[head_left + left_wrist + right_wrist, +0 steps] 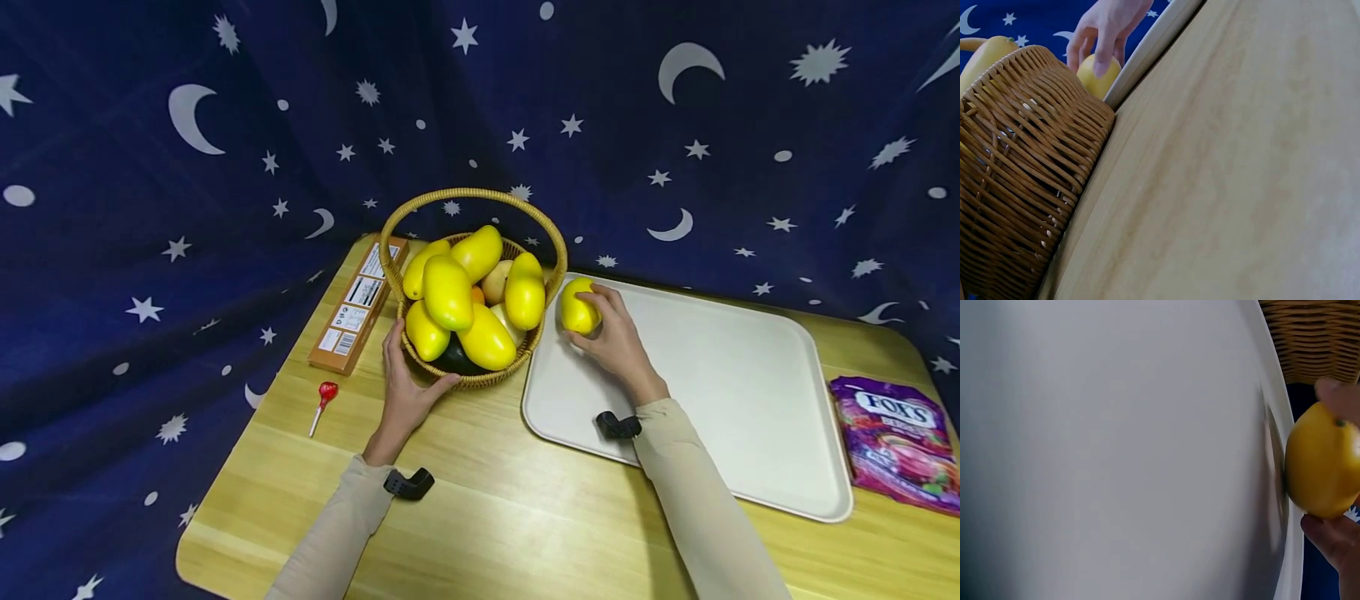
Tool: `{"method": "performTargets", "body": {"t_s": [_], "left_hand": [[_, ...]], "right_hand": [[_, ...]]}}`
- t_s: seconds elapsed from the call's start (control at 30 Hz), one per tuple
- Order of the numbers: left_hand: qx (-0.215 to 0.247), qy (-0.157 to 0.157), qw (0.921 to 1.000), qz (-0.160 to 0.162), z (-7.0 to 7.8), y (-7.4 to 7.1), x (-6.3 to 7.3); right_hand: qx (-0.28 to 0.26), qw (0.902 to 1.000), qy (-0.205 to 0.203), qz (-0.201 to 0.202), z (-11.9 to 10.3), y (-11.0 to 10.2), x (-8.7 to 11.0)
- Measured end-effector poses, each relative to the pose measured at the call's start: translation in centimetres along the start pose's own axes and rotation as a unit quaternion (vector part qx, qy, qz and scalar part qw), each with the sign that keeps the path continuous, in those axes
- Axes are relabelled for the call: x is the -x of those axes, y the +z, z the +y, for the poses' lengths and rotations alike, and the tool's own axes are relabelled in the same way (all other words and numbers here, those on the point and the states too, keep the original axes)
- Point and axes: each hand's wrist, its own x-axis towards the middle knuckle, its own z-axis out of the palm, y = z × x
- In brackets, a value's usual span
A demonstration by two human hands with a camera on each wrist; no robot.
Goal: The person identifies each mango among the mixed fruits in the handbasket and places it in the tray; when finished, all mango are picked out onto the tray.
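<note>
Now the right hand [618, 340] pinches a yellow fruit [576, 306] (left hand [407, 398] spread against the basket [1029, 150]).

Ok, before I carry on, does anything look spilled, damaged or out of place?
Nothing looks spilled or damaged. Only the red lollipop seems slightly odd: a single one, lying loose on the table, left of the basket and near the brown box.
</note>
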Motion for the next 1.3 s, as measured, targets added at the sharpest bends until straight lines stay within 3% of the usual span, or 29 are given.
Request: {"method": "performTargets", "body": {"t_s": [0.47, 0.53, 0.7, 0.8, 1.07, 1.3], "left_hand": [[0.007, -0.008, 0.9999, 0.000, 0.0, 0.0, 0.1], [0.003, -0.011, 0.9999, 0.001, -1.0, 0.1, 0.1], [0.001, -0.010, 1.0000, 0.002, -1.3, 0.2, 0.2], [0.005, -0.009, 0.9999, 0.001, -0.6, 0.1, 0.1], [-0.007, -0.011, 0.9999, 0.000, -3.2, 0.4, 0.3], [-0.007, 0.000, 1.0000, 0.004, -3.5, 0.4, 0.3]], "right_hand": [[0.002, 0.9997, -0.023, 0.005, 0.9, 0.5, 0.3], [0.001, 0.9997, -0.023, 0.005, 0.9, 0.4, 0.4], [0.006, 0.9998, -0.018, 0.000, 0.8, 0.4, 0.5], [0.009, 0.9998, -0.014, -0.004, 0.8, 0.5, 0.6], [0.018, 0.9997, -0.014, 0.002, 0.7, 0.4, 0.7], [0.027, 0.9984, -0.036, 0.035, 0.0, 0.2, 1.2]]}}
